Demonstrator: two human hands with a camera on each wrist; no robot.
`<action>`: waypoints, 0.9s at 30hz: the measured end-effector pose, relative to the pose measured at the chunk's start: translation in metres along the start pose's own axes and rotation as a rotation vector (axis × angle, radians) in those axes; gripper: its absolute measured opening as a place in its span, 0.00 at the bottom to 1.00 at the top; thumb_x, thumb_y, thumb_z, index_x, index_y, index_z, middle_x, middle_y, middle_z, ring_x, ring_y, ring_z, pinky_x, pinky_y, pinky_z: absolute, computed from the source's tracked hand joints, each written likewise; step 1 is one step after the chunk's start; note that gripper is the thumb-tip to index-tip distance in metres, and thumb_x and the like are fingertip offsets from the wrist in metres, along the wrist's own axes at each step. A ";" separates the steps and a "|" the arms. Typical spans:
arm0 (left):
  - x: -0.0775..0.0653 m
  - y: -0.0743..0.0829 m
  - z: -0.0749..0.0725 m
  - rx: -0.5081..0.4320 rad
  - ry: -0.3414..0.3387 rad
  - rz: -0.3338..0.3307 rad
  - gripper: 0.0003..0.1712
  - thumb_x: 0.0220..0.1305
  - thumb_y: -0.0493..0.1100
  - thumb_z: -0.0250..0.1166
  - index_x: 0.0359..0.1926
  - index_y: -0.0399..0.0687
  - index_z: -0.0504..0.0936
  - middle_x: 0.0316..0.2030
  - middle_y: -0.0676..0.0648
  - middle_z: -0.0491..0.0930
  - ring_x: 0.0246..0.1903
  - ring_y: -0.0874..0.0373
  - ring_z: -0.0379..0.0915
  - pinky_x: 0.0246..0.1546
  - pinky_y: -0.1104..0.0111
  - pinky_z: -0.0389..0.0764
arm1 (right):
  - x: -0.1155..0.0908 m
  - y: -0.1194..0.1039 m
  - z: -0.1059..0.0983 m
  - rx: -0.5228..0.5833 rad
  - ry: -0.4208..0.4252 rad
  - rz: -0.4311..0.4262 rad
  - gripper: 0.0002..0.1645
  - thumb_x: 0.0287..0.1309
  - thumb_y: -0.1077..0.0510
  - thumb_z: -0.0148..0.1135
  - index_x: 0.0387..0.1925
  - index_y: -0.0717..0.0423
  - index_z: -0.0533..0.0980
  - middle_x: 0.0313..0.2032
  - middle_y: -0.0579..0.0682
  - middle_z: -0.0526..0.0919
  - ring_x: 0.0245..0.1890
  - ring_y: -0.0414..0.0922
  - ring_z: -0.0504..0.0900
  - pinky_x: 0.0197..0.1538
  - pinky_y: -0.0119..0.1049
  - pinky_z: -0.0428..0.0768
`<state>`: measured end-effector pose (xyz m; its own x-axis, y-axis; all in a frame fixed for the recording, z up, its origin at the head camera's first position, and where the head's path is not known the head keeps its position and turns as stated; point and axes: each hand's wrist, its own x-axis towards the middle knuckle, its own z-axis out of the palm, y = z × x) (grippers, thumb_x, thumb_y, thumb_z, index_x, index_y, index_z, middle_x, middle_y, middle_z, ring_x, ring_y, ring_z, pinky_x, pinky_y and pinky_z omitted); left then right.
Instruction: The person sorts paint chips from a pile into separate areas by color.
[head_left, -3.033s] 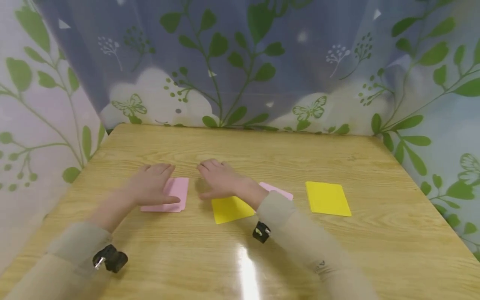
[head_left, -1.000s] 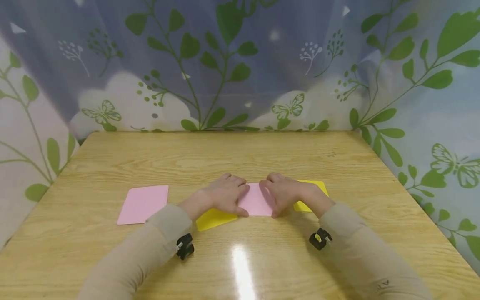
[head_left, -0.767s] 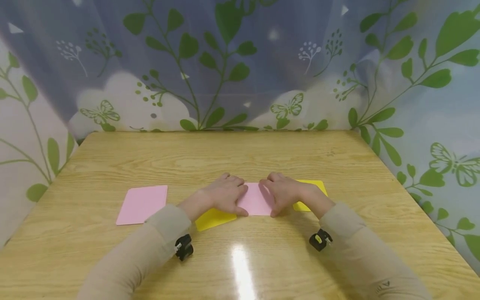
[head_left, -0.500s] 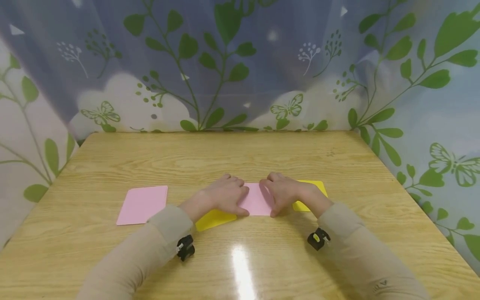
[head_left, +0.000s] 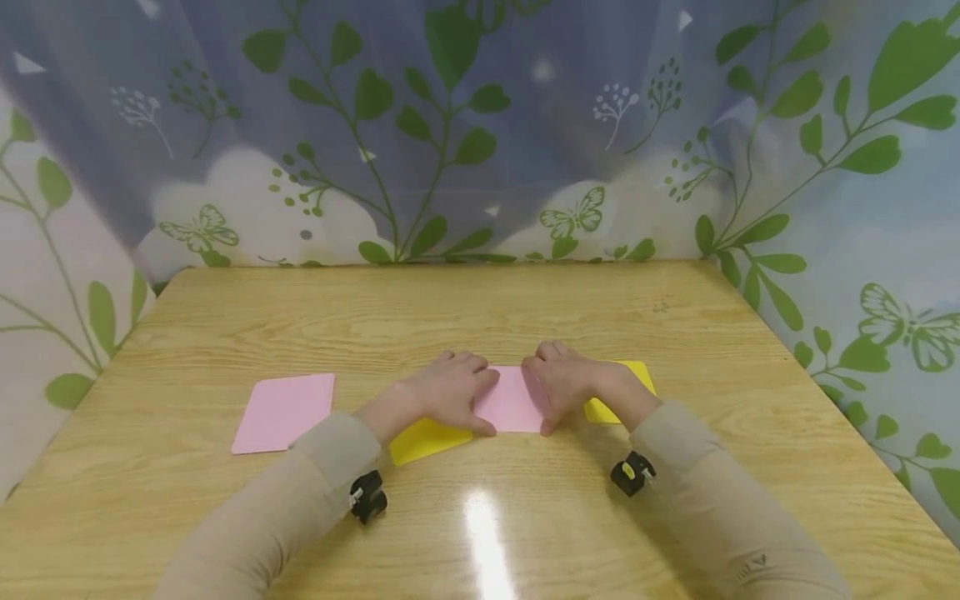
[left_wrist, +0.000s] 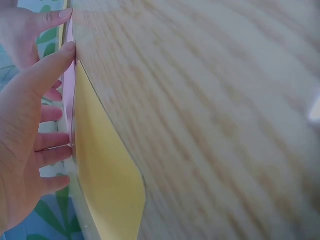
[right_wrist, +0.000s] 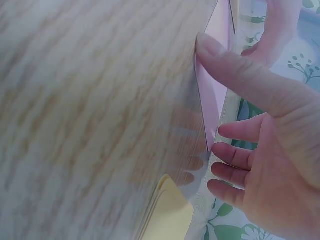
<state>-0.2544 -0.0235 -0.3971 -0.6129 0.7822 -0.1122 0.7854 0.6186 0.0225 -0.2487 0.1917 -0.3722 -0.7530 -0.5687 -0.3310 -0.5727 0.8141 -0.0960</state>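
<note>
Between my two hands, a square pink card (head_left: 512,400) lies on the wooden table. My left hand (head_left: 452,393) touches its left side, thumb at the near corner and fingers by the far one. On the right side my right hand (head_left: 564,383) mirrors this, its thumb (right_wrist: 212,47) on the near edge. The fingers of both hands look nearly straight in the wrist views. A yellow card (head_left: 427,440), set askew, lies partly beneath the left hand and wrist. Another yellow pile (right_wrist: 167,212), with stacked edges, is partly covered by the right hand and wrist.
Farther left, a second pink card (head_left: 281,412) lies close to the left sleeve (head_left: 330,458). Behind the table (head_left: 420,308) hangs a curtain (head_left: 517,208) with a leaf print, and similar cloth borders both sides.
Three seconds ago the left hand lay over the left pink card and the right over the left yellow card. Both moved right; the middle pink card, then askew, now sits straight.
</note>
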 end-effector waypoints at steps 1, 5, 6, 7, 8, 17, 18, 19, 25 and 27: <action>0.000 0.000 0.000 -0.004 0.002 0.002 0.45 0.50 0.73 0.58 0.60 0.50 0.69 0.56 0.46 0.69 0.55 0.51 0.62 0.57 0.52 0.62 | 0.000 0.000 0.000 -0.006 -0.002 0.004 0.57 0.29 0.40 0.76 0.60 0.63 0.63 0.48 0.56 0.65 0.49 0.51 0.62 0.56 0.47 0.64; 0.000 0.000 -0.003 -0.004 -0.003 0.003 0.44 0.50 0.73 0.58 0.60 0.49 0.68 0.55 0.46 0.69 0.54 0.51 0.63 0.57 0.52 0.61 | 0.001 -0.001 -0.002 -0.033 -0.009 0.014 0.56 0.29 0.38 0.75 0.58 0.63 0.64 0.46 0.55 0.65 0.48 0.51 0.62 0.55 0.47 0.64; 0.000 0.000 -0.003 -0.002 -0.003 0.005 0.44 0.50 0.73 0.57 0.60 0.49 0.69 0.55 0.46 0.69 0.54 0.51 0.63 0.57 0.52 0.61 | 0.001 -0.001 -0.003 -0.040 -0.011 0.016 0.56 0.29 0.37 0.75 0.58 0.62 0.64 0.46 0.55 0.65 0.47 0.51 0.62 0.55 0.47 0.64; 0.000 0.000 -0.003 0.001 -0.003 0.006 0.44 0.50 0.73 0.57 0.60 0.49 0.69 0.55 0.46 0.69 0.53 0.51 0.63 0.57 0.52 0.61 | 0.001 0.000 -0.003 -0.040 -0.011 0.016 0.56 0.29 0.37 0.75 0.57 0.63 0.64 0.45 0.55 0.64 0.47 0.51 0.62 0.55 0.47 0.64; 0.000 0.000 -0.003 0.003 -0.002 0.007 0.44 0.50 0.73 0.57 0.59 0.49 0.69 0.55 0.46 0.69 0.53 0.51 0.63 0.57 0.52 0.61 | 0.001 0.000 -0.003 -0.042 -0.012 0.017 0.56 0.29 0.37 0.75 0.57 0.63 0.64 0.45 0.55 0.64 0.47 0.51 0.62 0.54 0.47 0.64; 0.000 0.001 -0.005 0.023 -0.018 -0.003 0.45 0.51 0.73 0.56 0.58 0.45 0.71 0.57 0.44 0.68 0.56 0.49 0.62 0.59 0.51 0.58 | 0.002 -0.001 -0.002 -0.072 -0.015 0.023 0.57 0.29 0.36 0.74 0.57 0.63 0.62 0.49 0.57 0.63 0.51 0.53 0.60 0.56 0.49 0.65; 0.001 0.001 -0.006 0.030 -0.025 -0.008 0.45 0.51 0.74 0.56 0.58 0.44 0.71 0.57 0.44 0.68 0.56 0.49 0.62 0.59 0.52 0.58 | 0.002 -0.002 -0.002 -0.074 -0.018 0.025 0.58 0.29 0.35 0.74 0.58 0.63 0.62 0.50 0.58 0.63 0.51 0.53 0.60 0.56 0.49 0.65; 0.001 0.001 -0.006 0.039 -0.032 -0.013 0.45 0.51 0.74 0.56 0.57 0.44 0.72 0.57 0.44 0.69 0.56 0.49 0.62 0.59 0.53 0.58 | 0.002 -0.002 -0.001 -0.072 -0.018 0.027 0.59 0.29 0.35 0.74 0.58 0.63 0.61 0.51 0.58 0.63 0.52 0.53 0.60 0.56 0.50 0.66; 0.001 0.002 -0.007 0.070 -0.048 -0.023 0.45 0.51 0.74 0.54 0.56 0.44 0.74 0.58 0.44 0.69 0.57 0.49 0.62 0.60 0.54 0.58 | 0.002 -0.006 0.000 -0.041 -0.021 0.031 0.62 0.29 0.34 0.74 0.60 0.65 0.60 0.49 0.58 0.65 0.49 0.52 0.64 0.54 0.48 0.68; 0.001 0.004 -0.007 0.072 -0.046 -0.022 0.45 0.52 0.74 0.54 0.55 0.43 0.74 0.58 0.44 0.69 0.57 0.49 0.63 0.60 0.53 0.57 | 0.001 -0.007 -0.001 -0.033 -0.026 0.033 0.63 0.29 0.32 0.73 0.60 0.66 0.59 0.48 0.57 0.65 0.49 0.51 0.64 0.53 0.47 0.68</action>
<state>-0.2531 -0.0197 -0.3899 -0.6269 0.7631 -0.1573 0.7768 0.6276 -0.0513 -0.2456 0.1855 -0.3713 -0.7633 -0.5378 -0.3578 -0.5583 0.8279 -0.0535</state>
